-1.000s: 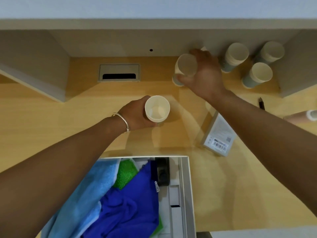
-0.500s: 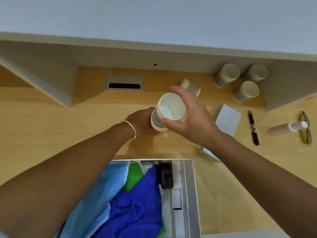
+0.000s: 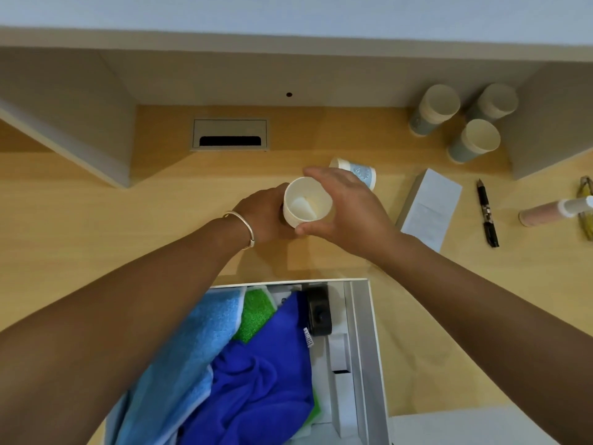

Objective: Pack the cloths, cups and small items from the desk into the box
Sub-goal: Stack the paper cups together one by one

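A white paper cup (image 3: pixel 307 202) stands upright at mid-desk, nested in a second cup beneath it. My left hand (image 3: pixel 264 213) grips the lower cup from the left. My right hand (image 3: pixel 346 207) holds the upper cup's rim between thumb and fingers. Another cup (image 3: pixel 359 173) lies on its side just behind my right hand. Three more upright cups (image 3: pixel 433 110) (image 3: pixel 494 102) (image 3: pixel 475 141) stand at the back right. The white box (image 3: pixel 369 342) near the front edge holds a light blue cloth (image 3: pixel 199 342), a green cloth (image 3: pixel 256 313), a dark blue cloth (image 3: pixel 266 374) and a black item (image 3: pixel 318 313).
To the right lie a white carton (image 3: pixel 430 208), a black pen (image 3: pixel 487 213), a pink tube (image 3: pixel 552 210) and yellow glasses (image 3: pixel 587 203). A cable grommet (image 3: pixel 229 135) sits at the back. Grey partitions (image 3: pixel 64 117) flank the desk.
My right hand brought a cup from the back towards my left hand's cup and set it down into that cup. The camera view shifted.
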